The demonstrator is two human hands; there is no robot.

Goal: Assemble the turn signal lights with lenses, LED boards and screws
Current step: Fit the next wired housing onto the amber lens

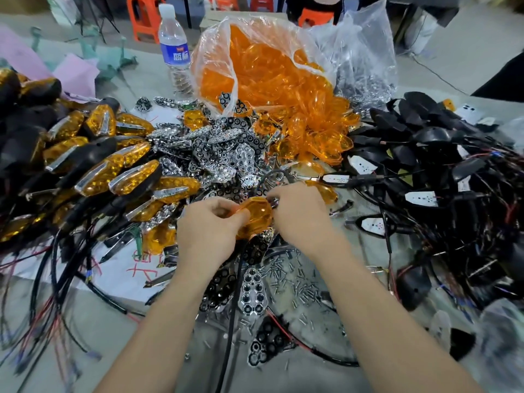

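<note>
Both hands are holding one amber lens (256, 218) low over the table (113, 336). The left hand (208, 226) is pinching the lens's left edge between thumb and curled fingers. The right hand (300, 212) is gripping its right end, fingers curled over it, so the lens is sitting between the two sets of fingertips. Behind them, a torn clear plastic bag (224, 46) is spilling spare lenses (272, 80) onto the table. A second clear bag (365, 43) beside it is holding small shiny parts. Loose screws (297, 282) are lying just below the hands.
</note>
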